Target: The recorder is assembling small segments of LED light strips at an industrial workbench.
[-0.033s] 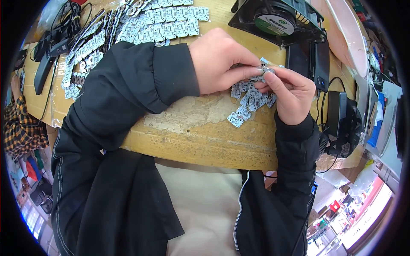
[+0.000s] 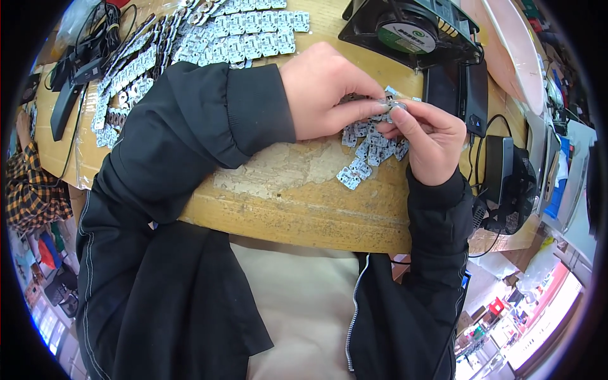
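My left hand (image 2: 332, 92) reaches across the table and pinches a small grey-white circuit board (image 2: 394, 105) between thumb and forefinger. From the other side, my right hand (image 2: 437, 136) grips the same piece with thumb and fingertips, so the two hands meet at it. Fingers cover most of the board, and its details are too small to make out. Just below the hands lies a loose pile of similar small circuit boards (image 2: 373, 149), partly hidden by my fingers.
Rows of joined circuit boards (image 2: 253, 33) spread over the far left of the wooden table (image 2: 304, 209). A black fan (image 2: 408, 35) stands at the back right, near dark boxes (image 2: 456, 95) and cables. Black adapters (image 2: 66, 107) lie at far left. Beyond, a person's plaid sleeve (image 2: 38, 183) shows.
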`<state>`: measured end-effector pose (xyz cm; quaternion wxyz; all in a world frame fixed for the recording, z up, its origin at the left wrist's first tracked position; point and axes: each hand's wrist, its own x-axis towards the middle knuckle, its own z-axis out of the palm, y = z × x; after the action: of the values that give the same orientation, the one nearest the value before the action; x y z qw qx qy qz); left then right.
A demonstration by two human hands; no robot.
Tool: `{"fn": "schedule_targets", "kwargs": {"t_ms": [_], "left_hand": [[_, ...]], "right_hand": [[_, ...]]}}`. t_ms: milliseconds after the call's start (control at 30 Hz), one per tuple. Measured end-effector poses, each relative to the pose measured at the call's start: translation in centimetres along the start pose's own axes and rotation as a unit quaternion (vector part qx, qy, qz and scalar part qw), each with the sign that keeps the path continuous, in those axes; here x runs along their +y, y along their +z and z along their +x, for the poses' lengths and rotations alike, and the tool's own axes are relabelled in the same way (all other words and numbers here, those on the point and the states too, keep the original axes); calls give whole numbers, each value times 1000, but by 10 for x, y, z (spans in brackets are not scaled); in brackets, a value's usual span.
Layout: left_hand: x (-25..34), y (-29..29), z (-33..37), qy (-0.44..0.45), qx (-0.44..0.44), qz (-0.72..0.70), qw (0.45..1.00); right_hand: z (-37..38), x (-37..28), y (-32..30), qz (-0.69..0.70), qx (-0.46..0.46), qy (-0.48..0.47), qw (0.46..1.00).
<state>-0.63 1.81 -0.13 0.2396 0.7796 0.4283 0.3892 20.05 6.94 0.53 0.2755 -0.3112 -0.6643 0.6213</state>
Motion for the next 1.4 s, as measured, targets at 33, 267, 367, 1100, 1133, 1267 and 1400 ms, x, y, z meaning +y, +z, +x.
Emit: {"fn": "schedule_targets", "kwargs": {"t_ms": [33,267,367,1100,1133,1267,1400], "left_hand": [[-2,-1,0,4,-1,-19,1000],[4,1,1,-38,8,21,999],[8,2,-1,-28,49,32,998],[8,4,-2,-33,55,53,997],[7,4,-2,-23,60,59,996],[9,3,0,-90,40,19,995],[10,4,0,-178,18,-37,983]], "right_hand": [[1,0,0,11,3,2,1000],[-3,-3,11,-63,79,-37,994],[-4,-3,14,-144,96,-96,980],[-1,0,15,-45,109,-47,992],[0,0,15,12,98,-16,995],[-2,-1,17,-115,103,-67,986],[-3,1,17,-317,130,-200,918]]}}
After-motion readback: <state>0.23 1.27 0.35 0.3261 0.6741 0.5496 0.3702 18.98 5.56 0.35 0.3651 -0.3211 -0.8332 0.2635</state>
